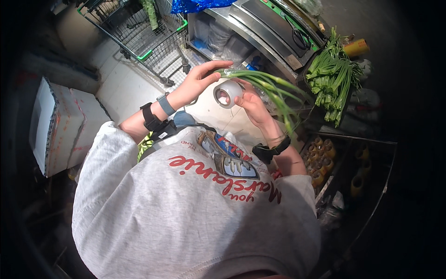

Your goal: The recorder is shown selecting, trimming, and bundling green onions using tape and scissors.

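Note:
A bunch of garlic scapes (266,81) runs to the right from my left hand (199,82), its thin stems and pale buds drooping at the far end. My left fingers and thumb close around the cut-end side. Shiny clear tape (230,72) lies over the stems beside my left thumb. In my right hand (256,106) is a roll of clear adhesive tape (236,91), its open core facing left, just under the stems. A fingertip shows inside the core. Whether the tape strip still joins the roll, I cannot tell.
A wire shopping cart (156,45) stands ahead on the left. A wrapping machine (268,26) carries black-handled scissors (300,39). Bundled green vegetables (331,78) lie to the right, above a dark crate of yellow tubes (317,160). A foam box (66,127) is at left.

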Demonstrator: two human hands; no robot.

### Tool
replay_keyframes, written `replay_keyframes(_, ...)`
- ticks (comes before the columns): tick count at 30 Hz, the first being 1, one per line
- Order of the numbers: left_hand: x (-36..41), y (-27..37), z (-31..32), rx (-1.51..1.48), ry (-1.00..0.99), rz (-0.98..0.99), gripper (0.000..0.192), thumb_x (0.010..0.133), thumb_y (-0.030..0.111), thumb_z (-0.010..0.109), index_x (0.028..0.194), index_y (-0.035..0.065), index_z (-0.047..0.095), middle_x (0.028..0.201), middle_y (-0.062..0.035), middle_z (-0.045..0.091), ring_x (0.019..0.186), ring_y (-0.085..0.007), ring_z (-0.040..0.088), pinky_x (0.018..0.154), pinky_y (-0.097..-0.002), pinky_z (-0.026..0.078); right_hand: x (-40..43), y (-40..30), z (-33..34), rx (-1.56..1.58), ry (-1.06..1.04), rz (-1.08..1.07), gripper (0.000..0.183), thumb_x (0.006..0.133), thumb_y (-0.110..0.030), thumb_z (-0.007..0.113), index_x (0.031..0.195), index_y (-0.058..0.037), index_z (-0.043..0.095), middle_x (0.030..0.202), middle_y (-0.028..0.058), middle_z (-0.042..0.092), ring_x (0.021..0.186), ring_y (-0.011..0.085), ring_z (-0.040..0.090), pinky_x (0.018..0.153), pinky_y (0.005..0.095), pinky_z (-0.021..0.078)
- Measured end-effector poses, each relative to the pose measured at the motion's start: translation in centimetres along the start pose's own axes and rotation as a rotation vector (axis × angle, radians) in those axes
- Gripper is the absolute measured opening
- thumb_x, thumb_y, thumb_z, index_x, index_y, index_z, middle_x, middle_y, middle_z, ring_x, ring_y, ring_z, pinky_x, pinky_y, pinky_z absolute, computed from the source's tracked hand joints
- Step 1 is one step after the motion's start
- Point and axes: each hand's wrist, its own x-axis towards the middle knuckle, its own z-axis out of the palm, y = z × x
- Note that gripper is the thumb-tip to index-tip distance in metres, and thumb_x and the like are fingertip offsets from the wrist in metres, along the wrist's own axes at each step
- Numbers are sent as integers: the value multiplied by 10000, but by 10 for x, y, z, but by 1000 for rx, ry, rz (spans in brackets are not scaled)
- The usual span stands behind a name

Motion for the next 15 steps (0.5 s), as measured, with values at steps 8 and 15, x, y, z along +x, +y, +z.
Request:
replay_keyframes(8, 33, -42, 16, 164, -7, -104, 293, 768, 90, 693, 1013, -4, 561, 914, -26, 601, 852, -83, 540, 774, -226, 439, 1, 5, -25, -349, 254, -176, 249, 839, -126, 600, 1067, -34, 559, 997, 39, 582, 929, 119, 533, 809, 256, 422)
replay_keyframes(15, 54, -41, 34, -30, -171, -306, 269, 735, -1, 691, 951, 20, 531, 853, 5, 571, 814, -69, 537, 744, -220, 456, -8, -1, -50, -926, 401, -214, 206, 815, -204, 633, 991, -95, 627, 855, 26, 618, 849, 151, 570, 787, 299, 434)
